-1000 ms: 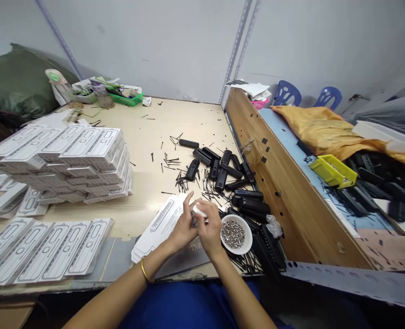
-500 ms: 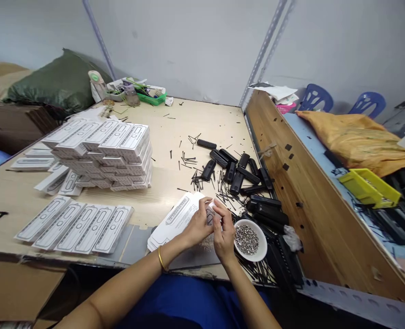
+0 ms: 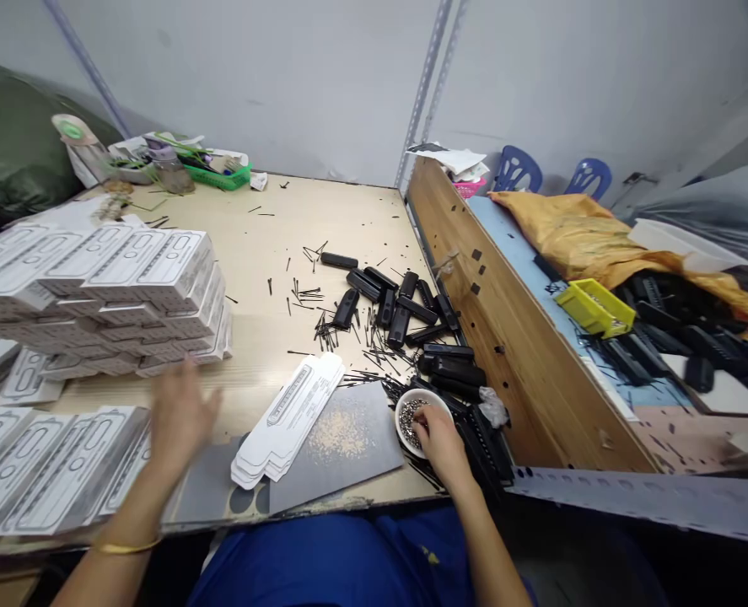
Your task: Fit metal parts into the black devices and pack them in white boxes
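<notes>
My right hand (image 3: 435, 437) reaches into a small white bowl (image 3: 402, 427) of tiny silver pieces; its fingertips are curled down among them and I cannot see what they pinch. My left hand (image 3: 180, 413) is blurred by motion over the row of finished white boxes (image 3: 45, 464) at the near left, fingers apparently spread. Between the hands lies a pile of flat white box blanks (image 3: 285, 415) and a grey mat (image 3: 341, 443) with pale specks on it. Black plastic cases (image 3: 405, 316) and loose thin black pins (image 3: 329, 324) lie scattered beyond.
A tall stack of white boxes (image 3: 114, 295) stands at the left. A green basket (image 3: 222, 177) with clutter sits at the far edge. A wooden divider (image 3: 493, 337) bounds the table at right; beyond it lie a yellow tray (image 3: 594, 308) and an orange bag (image 3: 589, 232).
The hands, which were together working a small piece above the mat, have parted. The left swept out to the row of boxes; the right dropped into the bowl.
</notes>
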